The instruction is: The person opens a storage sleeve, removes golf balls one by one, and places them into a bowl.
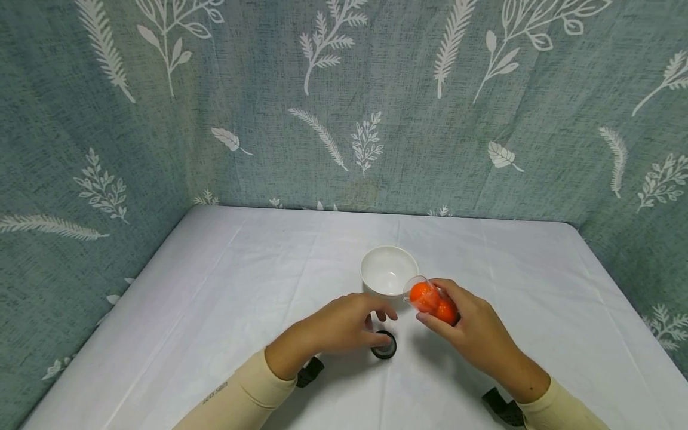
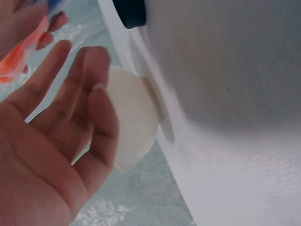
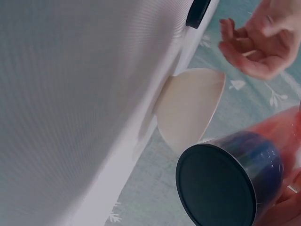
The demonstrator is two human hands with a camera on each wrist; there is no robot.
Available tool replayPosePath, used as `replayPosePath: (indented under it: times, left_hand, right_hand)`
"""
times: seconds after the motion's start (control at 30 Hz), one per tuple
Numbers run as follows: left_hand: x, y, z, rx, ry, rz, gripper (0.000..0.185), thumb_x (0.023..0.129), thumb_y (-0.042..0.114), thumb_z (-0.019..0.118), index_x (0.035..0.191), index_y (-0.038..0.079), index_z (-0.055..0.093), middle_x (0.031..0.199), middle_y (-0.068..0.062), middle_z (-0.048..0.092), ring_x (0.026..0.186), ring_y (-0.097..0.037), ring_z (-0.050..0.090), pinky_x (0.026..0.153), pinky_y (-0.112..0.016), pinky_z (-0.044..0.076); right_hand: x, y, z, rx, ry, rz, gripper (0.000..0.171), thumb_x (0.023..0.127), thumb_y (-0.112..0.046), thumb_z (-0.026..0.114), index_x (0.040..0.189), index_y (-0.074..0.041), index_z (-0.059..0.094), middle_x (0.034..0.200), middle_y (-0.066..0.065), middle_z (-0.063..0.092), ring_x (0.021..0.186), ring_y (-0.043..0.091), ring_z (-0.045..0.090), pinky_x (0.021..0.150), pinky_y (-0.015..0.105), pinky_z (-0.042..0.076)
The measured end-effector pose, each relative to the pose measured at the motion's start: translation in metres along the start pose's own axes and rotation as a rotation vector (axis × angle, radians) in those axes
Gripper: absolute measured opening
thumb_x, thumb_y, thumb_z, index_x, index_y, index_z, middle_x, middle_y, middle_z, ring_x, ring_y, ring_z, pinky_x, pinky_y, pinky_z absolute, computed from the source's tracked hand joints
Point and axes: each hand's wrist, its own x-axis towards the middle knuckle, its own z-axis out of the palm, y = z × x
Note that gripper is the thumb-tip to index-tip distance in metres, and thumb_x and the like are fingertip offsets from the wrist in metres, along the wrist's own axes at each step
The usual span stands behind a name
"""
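Just beside the white bowl point(image 1: 389, 272), your right hand point(image 1: 473, 331) gripped a clear jar point(image 1: 432, 300) of orange balls, fingers wrapped round it, its open mouth tilted toward the bowl's rim. Your left hand point(image 1: 338, 325) hovered with relaxed fingers, holding nothing, over the black lid point(image 1: 384, 347) lying nearer you than the bowl.

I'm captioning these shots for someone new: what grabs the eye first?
The bright orange balls in a clear container, held tilted by the right hand beside the white bowl at mid-table. Next, the left hand hovering open above a black lid on the white tablecloth.
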Motion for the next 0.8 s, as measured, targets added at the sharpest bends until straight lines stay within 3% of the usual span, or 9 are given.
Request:
replayPosePath:
  times: [0.2, 0.43, 0.6, 0.8]
  left_hand:
    - [-0.001, 0.005, -0.003, -0.093, 0.126, 0.027, 0.024, 0.095, 0.029, 0.068, 0.117, 0.018, 0.069, 0.103, 0.01, 0.069, 0.081, 0.0, 0.06, 0.071, -0.019, 0.05]
    - [-0.001, 0.01, -0.003, -0.197, 0.319, 0.053, 0.019, 0.097, 0.022, 0.067, 0.115, 0.018, 0.068, 0.1, 0.011, 0.068, 0.084, -0.004, 0.061, 0.074, -0.024, 0.054]
    - [-0.001, 0.012, -0.002, -0.233, 0.36, 0.081, 0.023, 0.093, 0.021, 0.073, 0.114, 0.017, 0.068, 0.101, 0.008, 0.068, 0.084, -0.003, 0.063, 0.079, -0.025, 0.055]
    - [-0.001, 0.014, -0.001, -0.233, 0.348, 0.087, 0.021, 0.091, 0.023, 0.075, 0.111, 0.018, 0.07, 0.103, 0.007, 0.069, 0.084, -0.002, 0.063, 0.08, -0.025, 0.055]
  right_hand:
    - [0.0, 0.0, 0.0, -0.024, -0.005, -0.012, 0.053, 0.082, -0.034, 0.083, 0.126, -0.014, 0.062, 0.1, -0.001, 0.07, 0.083, 0.009, 0.061, 0.072, 0.032, 0.058]
    - [-0.001, 0.0, 0.001, -0.04, -0.012, -0.026, 0.055, 0.08, -0.036, 0.084, 0.127, -0.015, 0.064, 0.106, 0.0, 0.071, 0.087, 0.01, 0.064, 0.077, 0.036, 0.059]
    - [-0.002, 0.001, 0.002, -0.044, -0.015, -0.069, 0.056, 0.075, -0.034, 0.088, 0.124, -0.015, 0.068, 0.113, 0.001, 0.073, 0.094, 0.014, 0.069, 0.08, 0.038, 0.06]
    - [-0.003, 0.001, 0.003, -0.066, -0.036, -0.093, 0.057, 0.072, -0.036, 0.09, 0.122, -0.016, 0.071, 0.11, 0.0, 0.074, 0.092, 0.013, 0.07, 0.076, 0.032, 0.06]
